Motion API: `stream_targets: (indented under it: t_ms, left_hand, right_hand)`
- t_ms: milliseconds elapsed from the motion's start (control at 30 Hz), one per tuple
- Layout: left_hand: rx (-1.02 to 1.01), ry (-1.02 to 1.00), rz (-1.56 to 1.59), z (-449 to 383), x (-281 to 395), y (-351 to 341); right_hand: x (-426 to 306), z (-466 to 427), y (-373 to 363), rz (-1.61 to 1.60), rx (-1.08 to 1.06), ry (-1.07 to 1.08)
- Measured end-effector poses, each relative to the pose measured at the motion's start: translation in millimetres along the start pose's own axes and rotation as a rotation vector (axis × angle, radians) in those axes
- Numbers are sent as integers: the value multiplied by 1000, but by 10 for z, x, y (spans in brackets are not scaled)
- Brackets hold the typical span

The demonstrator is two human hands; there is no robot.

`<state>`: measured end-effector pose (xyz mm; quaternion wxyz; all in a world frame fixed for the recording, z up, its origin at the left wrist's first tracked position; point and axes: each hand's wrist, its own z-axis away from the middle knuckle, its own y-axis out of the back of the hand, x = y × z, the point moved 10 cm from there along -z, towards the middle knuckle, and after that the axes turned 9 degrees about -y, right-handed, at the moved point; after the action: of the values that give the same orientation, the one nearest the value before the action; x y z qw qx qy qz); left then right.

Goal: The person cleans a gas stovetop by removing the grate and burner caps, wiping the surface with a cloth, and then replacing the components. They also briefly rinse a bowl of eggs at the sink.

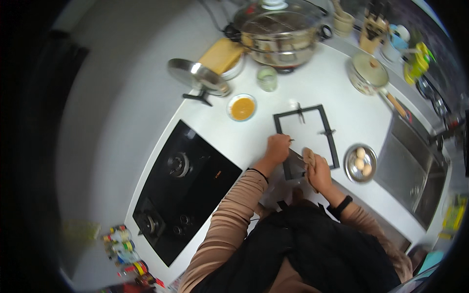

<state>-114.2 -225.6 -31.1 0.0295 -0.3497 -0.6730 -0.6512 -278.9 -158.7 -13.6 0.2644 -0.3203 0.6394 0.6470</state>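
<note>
A square black metal pan support [331, 146] with short prongs is tilted over the counter's near edge. My left hand [279, 148] is closed on its left bar. In my right hand [319, 174] is a brown cloth [309, 157], which lies at the near side of the pan support; whether it touches the bar is unclear. The black gas hob [198, 183] is to the left, its far burner [178, 164] without a support and its near burner [149, 223] with one.
A bowl of orange liquid [242, 108], a glass jar [267, 78] and a large steamer [280, 40] stand beyond. An upright lid [216, 82] is at the wall side. A metal bowl with several eggs [348, 164], a lidded saucepan [368, 75] and the sink [399, 175] are right.
</note>
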Motion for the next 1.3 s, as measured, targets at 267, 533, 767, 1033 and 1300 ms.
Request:
stream_targets:
  t_ms: [267,533,767,1033,1300]
  left_hand:
    - [81,67,-73,645,340,741]
    - [315,409,-59,2109,324,1766]
    - [666,648,-75,3162,-36,2177]
    - [851,850,-58,3728,-927,2260]
    - [897,916,-68,3882,-1524,2260]
  right_hand:
    - [-678,157,199,-32,-161,234]
    - [-1948,170,-425,-71,-404,650]
    - [-3145,151,-1381,-79,-577,1052]
    - [-4076,-9,-2571,19,-558,1309]
    - [-4217,-222,-3266,41,-560,1306]
